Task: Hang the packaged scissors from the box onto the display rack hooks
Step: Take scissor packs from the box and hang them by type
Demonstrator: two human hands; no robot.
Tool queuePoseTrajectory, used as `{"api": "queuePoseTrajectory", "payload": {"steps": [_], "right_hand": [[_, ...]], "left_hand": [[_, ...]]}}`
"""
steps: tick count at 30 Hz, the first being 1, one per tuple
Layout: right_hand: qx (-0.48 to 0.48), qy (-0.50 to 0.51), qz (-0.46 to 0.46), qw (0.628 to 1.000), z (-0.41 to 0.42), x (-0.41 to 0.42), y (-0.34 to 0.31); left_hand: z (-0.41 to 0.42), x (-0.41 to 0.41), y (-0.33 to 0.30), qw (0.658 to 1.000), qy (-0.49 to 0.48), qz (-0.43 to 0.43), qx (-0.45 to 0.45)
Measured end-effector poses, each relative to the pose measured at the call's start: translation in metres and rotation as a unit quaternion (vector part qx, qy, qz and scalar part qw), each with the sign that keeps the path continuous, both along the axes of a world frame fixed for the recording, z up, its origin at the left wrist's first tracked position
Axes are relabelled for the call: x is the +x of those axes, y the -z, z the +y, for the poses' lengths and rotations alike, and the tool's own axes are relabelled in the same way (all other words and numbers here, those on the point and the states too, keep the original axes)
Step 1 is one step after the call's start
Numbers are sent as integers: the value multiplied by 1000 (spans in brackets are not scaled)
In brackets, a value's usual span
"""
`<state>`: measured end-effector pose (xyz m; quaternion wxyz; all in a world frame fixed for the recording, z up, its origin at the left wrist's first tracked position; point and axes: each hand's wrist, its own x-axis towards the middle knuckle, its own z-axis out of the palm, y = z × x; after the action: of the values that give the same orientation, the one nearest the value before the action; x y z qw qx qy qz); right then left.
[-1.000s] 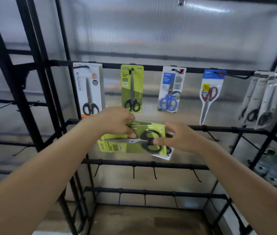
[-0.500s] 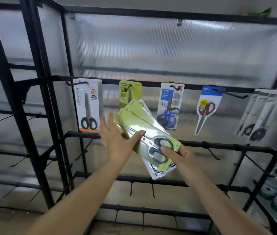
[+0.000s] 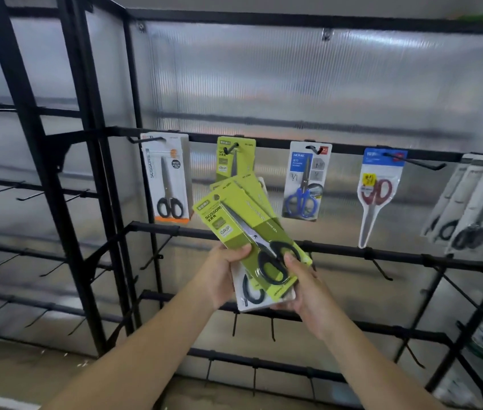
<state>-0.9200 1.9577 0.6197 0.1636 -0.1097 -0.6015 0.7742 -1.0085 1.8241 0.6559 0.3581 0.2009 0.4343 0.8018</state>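
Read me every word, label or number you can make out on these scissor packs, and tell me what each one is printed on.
"SCISSORS" and "GRIP": top green pack of the fanned stack that both hands hold.
"SCISSORS": white pack with the orange base, printed sideways.
"GRIP", part of "SCISSORS": hanging green pack.
"HOME" and "V1": blue-handled scissors pack.
Too small or blurred: the yellow sticker on the red-handled scissors pack, the grey packs at right, all code numbers and small print.

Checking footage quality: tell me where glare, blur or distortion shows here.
Head view: backlight glares through the ribbed panel; wide-angle lens bows the rack bars; grey packs at the right edge are blurred; the green pack in both hands stays readable.
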Motion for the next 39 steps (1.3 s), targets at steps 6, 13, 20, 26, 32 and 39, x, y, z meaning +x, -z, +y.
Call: {"api": "queuePoseTrajectory", "payload": {"steps": [6, 13, 20, 26, 32, 39], "right_hand": [[112, 16, -5, 994, 8, -4, -4], [133, 21, 31, 990, -9, -11, -9], [161, 31, 52, 985, -34, -20, -7], [171, 88, 96, 977, -46, -35, -27], [222, 85, 132, 962, -56, -37, -46], [306, 119, 51, 943, -59, -51, -64]], "left_hand": [[-6, 1, 10, 994, -109, -10, -13], [-29, -8, 17, 991, -133, 19, -8], [-61, -18, 23, 988, -148, 16, -33], [-88, -32, 12, 975, -219, 19, -20], [-105, -37, 11, 972, -229, 35, -29], [-109, -40, 10, 973, -227, 36, -18]]}}
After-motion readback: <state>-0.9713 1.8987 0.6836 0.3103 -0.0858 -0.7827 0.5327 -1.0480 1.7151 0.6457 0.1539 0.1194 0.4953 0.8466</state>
